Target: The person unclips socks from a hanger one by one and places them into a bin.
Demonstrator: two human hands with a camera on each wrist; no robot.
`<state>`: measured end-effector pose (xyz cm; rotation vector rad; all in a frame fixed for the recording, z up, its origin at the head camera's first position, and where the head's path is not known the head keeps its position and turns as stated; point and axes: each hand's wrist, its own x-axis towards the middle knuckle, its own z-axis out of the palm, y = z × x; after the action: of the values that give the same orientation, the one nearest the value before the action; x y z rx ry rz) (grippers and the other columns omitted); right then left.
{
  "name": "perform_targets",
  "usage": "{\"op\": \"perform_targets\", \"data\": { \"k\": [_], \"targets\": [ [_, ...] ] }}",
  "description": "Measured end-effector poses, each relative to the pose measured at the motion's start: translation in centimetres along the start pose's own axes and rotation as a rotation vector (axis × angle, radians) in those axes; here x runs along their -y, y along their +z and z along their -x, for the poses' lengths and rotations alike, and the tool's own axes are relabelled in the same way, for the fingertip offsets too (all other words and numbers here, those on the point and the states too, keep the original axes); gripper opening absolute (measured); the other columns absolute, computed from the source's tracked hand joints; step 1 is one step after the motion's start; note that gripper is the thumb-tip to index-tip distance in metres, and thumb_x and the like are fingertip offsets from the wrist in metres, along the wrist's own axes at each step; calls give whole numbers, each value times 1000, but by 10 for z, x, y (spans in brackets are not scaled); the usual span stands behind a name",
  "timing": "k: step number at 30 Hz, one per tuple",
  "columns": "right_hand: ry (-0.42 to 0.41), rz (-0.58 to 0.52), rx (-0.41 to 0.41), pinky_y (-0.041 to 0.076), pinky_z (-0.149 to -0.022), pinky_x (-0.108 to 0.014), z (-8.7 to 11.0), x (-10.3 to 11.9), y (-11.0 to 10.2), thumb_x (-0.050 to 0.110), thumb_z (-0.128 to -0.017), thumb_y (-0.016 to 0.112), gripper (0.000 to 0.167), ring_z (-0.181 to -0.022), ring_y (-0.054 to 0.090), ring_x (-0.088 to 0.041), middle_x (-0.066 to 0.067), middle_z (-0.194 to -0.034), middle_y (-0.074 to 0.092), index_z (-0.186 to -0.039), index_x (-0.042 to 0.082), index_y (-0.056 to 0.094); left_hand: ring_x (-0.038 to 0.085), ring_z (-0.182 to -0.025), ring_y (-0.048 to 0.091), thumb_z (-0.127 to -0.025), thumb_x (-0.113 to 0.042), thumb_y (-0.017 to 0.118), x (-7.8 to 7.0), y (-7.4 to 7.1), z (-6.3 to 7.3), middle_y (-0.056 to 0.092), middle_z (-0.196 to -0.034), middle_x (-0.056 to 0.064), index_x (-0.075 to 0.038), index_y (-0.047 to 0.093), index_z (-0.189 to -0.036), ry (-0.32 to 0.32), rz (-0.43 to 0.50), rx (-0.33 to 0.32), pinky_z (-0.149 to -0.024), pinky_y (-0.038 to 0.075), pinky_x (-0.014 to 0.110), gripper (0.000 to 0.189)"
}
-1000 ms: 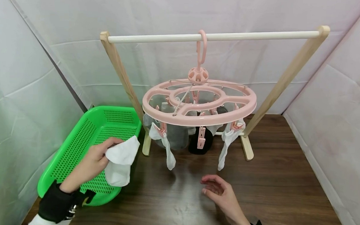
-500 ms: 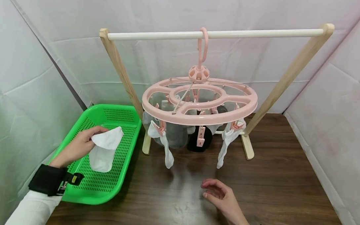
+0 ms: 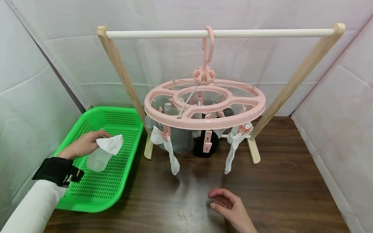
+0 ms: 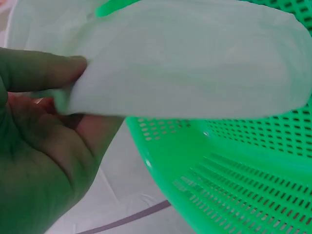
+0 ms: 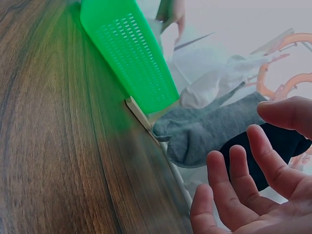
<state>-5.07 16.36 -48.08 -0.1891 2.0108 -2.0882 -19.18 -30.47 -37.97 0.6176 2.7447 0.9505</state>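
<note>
My left hand [image 3: 85,143] pinches a white sock [image 3: 110,145] by its edge, over the green basket [image 3: 78,206]. In the left wrist view, thumb and fingers grip one end of the sock while the rest stretches out flat. My right hand [image 3: 232,207] hovers near the front of the table with loosely bent fingers, holding nothing. A pink clip hanger [image 3: 201,124] hangs behind it. White socks [image 3: 169,153] dangle from its front left and right clips, and a pink clip [image 3: 207,143] between them holds nothing. Grey [image 5: 209,131] and black socks [image 5: 249,171] hang further back.
The hanger hooks over a white rod [image 3: 269,33] between two wooden posts [image 3: 299,79]. Their wooden feet [image 3: 253,151] stand on the dark wood table [image 3: 294,195]. White cloth walls [image 3: 353,122] enclose the back and sides.
My left hand has moved left with the white sock, from the basket's right side to further over it. The right hand has stayed almost still.
</note>
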Motion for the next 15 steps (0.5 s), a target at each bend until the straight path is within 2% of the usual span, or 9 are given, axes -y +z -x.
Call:
{"op": "perform_targets", "data": {
  "k": [5, 9, 12, 15],
  "targets": [
    [-19, -3, 21, 49, -87, -27, 3, 0, 0, -4, -88, 65, 24, -107, 60, -22, -29, -120, 53, -108, -13, 58, 38, -90, 60, -92, 11, 52, 13, -3, -4, 60, -104, 28, 16, 55, -114, -21, 62, 134, -69, 45, 38, 23],
    [-34, -8, 52, 49, -88, -27, 6, -3, -1, -5, -88, 65, 24, -106, 60, -20, -30, -120, 52, -109, -14, 57, 50, -104, 54, -91, 14, 47, 19, -3, -3, 54, -114, 36, 17, 50, -118, -40, 102, 220, -77, 48, 44, 28],
    [-22, -8, 66, 49, -88, -27, 8, -4, -1, -4, -89, 64, 24, -106, 60, -20, -30, -120, 52, -110, -14, 57, 57, -114, 45, -90, 15, 45, 20, -2, -1, 47, -122, 41, 18, 46, -123, -47, 89, 240, -86, 47, 52, 33],
    [-15, -4, 70, 48, -88, -27, 9, -4, -1, -4, -89, 64, 23, -106, 60, -21, -29, -120, 53, -110, -12, 58, 57, -116, 43, -90, 14, 48, 15, -1, -2, 45, -125, 41, 18, 44, -126, -49, 80, 235, -89, 45, 55, 37]
  ]
}}
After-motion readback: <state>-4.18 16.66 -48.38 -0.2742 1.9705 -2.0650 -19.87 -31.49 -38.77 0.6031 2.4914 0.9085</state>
